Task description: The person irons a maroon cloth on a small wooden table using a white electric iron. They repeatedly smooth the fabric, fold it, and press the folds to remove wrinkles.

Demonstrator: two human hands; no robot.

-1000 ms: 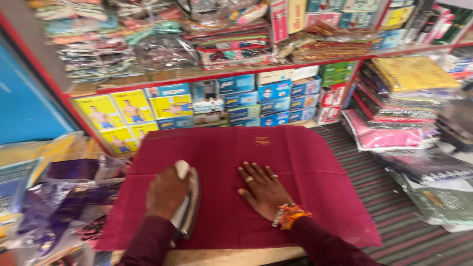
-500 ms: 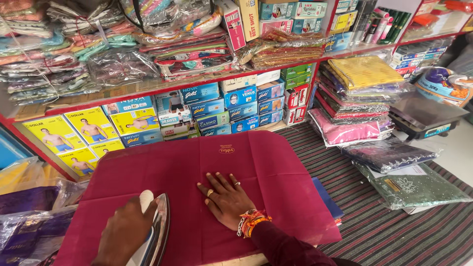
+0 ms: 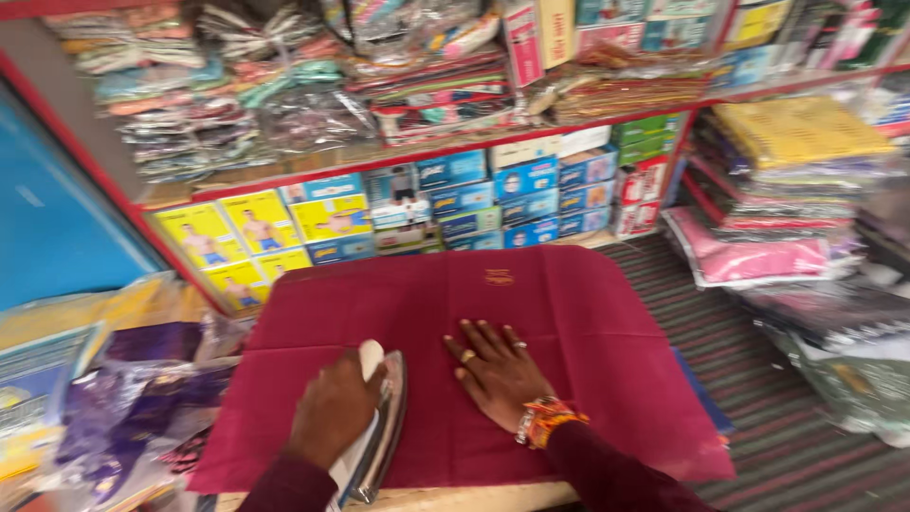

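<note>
The left hand (image 3: 334, 410) is closed around the pale handle of an iron (image 3: 377, 431), which rests soleplate down on the near left part of a maroon cloth (image 3: 569, 322); the grip from above looks suited to pushing the iron along the fabric. The right hand (image 3: 495, 372) lies open and flat, fingers spread, on the middle of the cloth just beside the iron, holding nothing but pressing the fabric down, probably to keep it smooth and in place under the iron. It wears rings and a beaded orange band at the wrist. The cloth is spread flat over the bench (image 3: 474, 497), whose pale edge shows at the bottom, and a small gold mark sits near its far edge. Plastic-wrapped packets (image 3: 104, 398) crowd the left side, and a striped mat (image 3: 758, 417) lies to the right. Behind, red-edged shelves (image 3: 455, 144) carry rows of blue and yellow boxes (image 3: 398, 209) and stacks of folded fabric (image 3: 787, 180) in clear wrapping, as in a small clothing shop.
</note>
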